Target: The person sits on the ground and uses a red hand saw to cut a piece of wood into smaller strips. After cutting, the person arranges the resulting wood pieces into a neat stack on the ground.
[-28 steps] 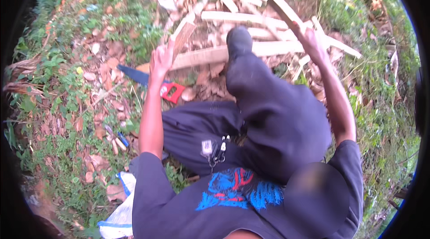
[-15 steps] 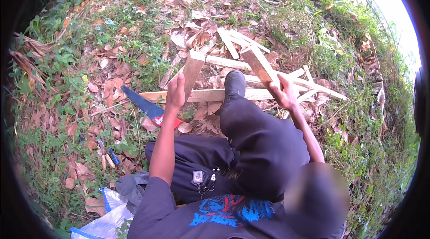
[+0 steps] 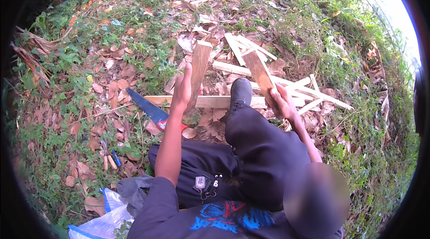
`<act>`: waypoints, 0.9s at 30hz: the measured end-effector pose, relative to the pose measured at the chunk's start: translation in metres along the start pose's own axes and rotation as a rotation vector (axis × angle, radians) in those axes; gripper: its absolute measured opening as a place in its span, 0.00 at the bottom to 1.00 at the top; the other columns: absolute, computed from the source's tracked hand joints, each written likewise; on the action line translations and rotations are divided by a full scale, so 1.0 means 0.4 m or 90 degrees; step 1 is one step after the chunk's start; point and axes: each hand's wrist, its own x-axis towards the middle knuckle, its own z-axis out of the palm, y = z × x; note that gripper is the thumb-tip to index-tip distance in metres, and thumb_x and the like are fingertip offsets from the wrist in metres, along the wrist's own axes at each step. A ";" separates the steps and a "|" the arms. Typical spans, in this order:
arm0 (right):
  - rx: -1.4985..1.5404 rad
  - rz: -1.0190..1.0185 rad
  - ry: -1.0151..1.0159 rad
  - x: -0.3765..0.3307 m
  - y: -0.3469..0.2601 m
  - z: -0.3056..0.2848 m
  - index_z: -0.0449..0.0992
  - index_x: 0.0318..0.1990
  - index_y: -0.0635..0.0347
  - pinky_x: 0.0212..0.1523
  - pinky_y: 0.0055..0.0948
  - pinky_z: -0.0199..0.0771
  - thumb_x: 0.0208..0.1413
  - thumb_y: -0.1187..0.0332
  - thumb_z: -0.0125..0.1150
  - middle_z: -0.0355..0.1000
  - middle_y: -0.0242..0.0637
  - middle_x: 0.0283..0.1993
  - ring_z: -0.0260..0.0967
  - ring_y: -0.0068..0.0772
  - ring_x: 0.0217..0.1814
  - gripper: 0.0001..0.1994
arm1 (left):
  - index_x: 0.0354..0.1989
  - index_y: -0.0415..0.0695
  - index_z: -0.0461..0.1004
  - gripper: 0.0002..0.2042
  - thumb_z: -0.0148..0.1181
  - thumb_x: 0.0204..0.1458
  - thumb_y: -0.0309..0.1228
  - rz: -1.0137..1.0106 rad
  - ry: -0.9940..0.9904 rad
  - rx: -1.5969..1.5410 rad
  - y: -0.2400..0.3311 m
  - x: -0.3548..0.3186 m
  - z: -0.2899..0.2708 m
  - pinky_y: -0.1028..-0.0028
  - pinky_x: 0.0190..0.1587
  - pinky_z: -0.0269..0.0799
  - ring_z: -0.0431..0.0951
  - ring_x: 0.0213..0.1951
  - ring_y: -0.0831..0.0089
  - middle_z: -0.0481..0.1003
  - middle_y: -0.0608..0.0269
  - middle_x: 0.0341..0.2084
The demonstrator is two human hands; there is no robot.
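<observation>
My left hand (image 3: 182, 90) grips a short brown wooden board (image 3: 199, 64) and holds it nearly upright above the ground. My right hand (image 3: 281, 102) is closed around the lower end of a second short board (image 3: 259, 74), which leans up and to the left. Between the hands my black shoe (image 3: 241, 93) rests on a long pale plank (image 3: 210, 101) lying crosswise on the leaf litter. A hand saw (image 3: 148, 108) with a blue blade and red handle lies on the ground just below my left hand.
A loose pile of pale wooden slats (image 3: 286, 82) lies beyond my shoe. Small tools (image 3: 110, 158) lie in the leaves at left. A blue and white plastic bag (image 3: 101, 219) sits by my left elbow. Grass and dry leaves cover the sloping ground.
Both hands have come closer to my body with their boards. The left board stands more upright than before, and the view has tilted so the ground beyond shows more.
</observation>
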 end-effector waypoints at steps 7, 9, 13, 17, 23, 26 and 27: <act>-0.052 0.052 0.042 0.146 0.016 0.003 0.72 0.48 0.68 0.53 0.30 0.64 0.67 0.46 0.36 0.74 0.46 0.42 0.69 0.34 0.47 0.30 | 0.49 0.40 0.70 0.24 0.53 0.58 0.51 0.099 0.057 -0.045 0.049 0.109 0.011 0.65 0.46 0.71 0.76 0.39 0.70 0.75 0.55 0.40; -0.053 0.017 0.036 0.191 -0.102 0.012 0.68 0.56 0.70 0.57 0.31 0.61 0.66 0.47 0.37 0.72 0.49 0.51 0.67 0.35 0.53 0.30 | 0.52 0.39 0.69 0.25 0.52 0.59 0.51 0.161 0.125 0.026 0.126 0.124 0.042 0.68 0.50 0.69 0.75 0.43 0.70 0.74 0.56 0.43; 0.058 -0.079 0.065 0.279 -0.301 0.107 0.67 0.58 0.68 0.59 0.31 0.60 0.67 0.43 0.36 0.72 0.47 0.54 0.66 0.34 0.57 0.33 | 0.53 0.36 0.69 0.27 0.53 0.59 0.50 0.201 0.145 0.039 0.310 0.086 0.193 0.69 0.56 0.60 0.69 0.49 0.69 0.72 0.57 0.47; 0.151 -0.155 0.067 0.211 -0.475 0.052 0.70 0.56 0.67 0.57 0.31 0.64 0.64 0.44 0.45 0.73 0.46 0.51 0.69 0.33 0.54 0.31 | 0.40 0.38 0.70 0.20 0.53 0.60 0.47 0.339 0.120 -0.092 0.431 0.047 0.358 0.73 0.39 0.63 0.66 0.34 0.76 0.69 0.64 0.31; 0.151 -0.206 0.004 0.104 -0.599 0.019 0.71 0.53 0.67 0.49 0.30 0.72 0.54 0.50 0.64 0.76 0.44 0.46 0.74 0.30 0.46 0.29 | 0.41 0.38 0.69 0.19 0.53 0.61 0.45 0.374 0.052 -0.179 0.564 -0.083 0.379 0.71 0.45 0.65 0.69 0.39 0.74 0.71 0.61 0.35; 0.187 -0.202 -0.016 0.044 -0.648 0.018 0.71 0.52 0.70 0.45 0.29 0.74 0.52 0.52 0.66 0.76 0.44 0.43 0.75 0.28 0.41 0.29 | 0.41 0.38 0.69 0.19 0.53 0.61 0.45 0.395 0.068 -0.157 0.600 -0.132 0.374 0.71 0.46 0.65 0.69 0.39 0.74 0.71 0.60 0.35; 0.184 -0.213 -0.018 0.051 -0.644 0.019 0.71 0.52 0.70 0.45 0.29 0.74 0.52 0.53 0.66 0.76 0.44 0.43 0.75 0.28 0.41 0.29 | 0.41 0.38 0.69 0.19 0.53 0.61 0.45 0.407 0.064 -0.157 0.611 -0.143 0.374 0.71 0.46 0.65 0.69 0.39 0.74 0.71 0.60 0.35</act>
